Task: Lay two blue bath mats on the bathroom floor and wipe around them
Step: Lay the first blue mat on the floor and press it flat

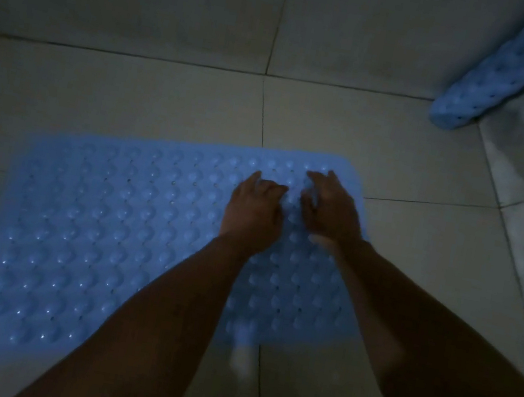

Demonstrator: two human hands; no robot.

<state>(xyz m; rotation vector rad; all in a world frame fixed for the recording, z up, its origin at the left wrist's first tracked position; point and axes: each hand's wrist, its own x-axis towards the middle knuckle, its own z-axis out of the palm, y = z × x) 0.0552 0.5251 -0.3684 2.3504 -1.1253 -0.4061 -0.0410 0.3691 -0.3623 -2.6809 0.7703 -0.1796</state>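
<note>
Both hands, left hand and right hand, press loosely curled fingers onto flat blue mat.

Two blue bath mats: one flat, one rolled (far corner); two hands.

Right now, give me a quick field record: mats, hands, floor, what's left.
flat mat: blue mat spread on the tiled floor
second mat: rolled mat at upper right, not yet laid
left hand: left hand on the flat mat, fingers bent
right hand: right hand beside it, near the far right corner
light: dim
left to do: second mat, wiping
</note>
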